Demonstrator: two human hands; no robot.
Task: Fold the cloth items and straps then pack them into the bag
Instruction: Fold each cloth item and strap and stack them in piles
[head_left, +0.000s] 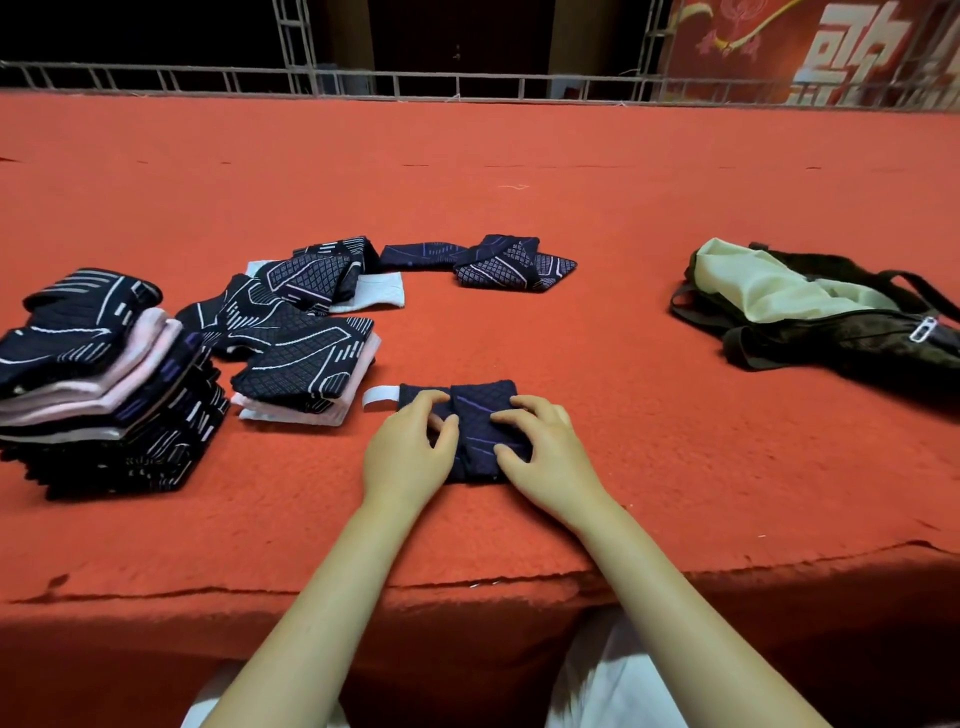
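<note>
Red felt table (519, 156), metal truss (363, 83), red banner (831, 47) behind

Bare forearms, no sleeves; white garment (613, 680) over lap.
</note>
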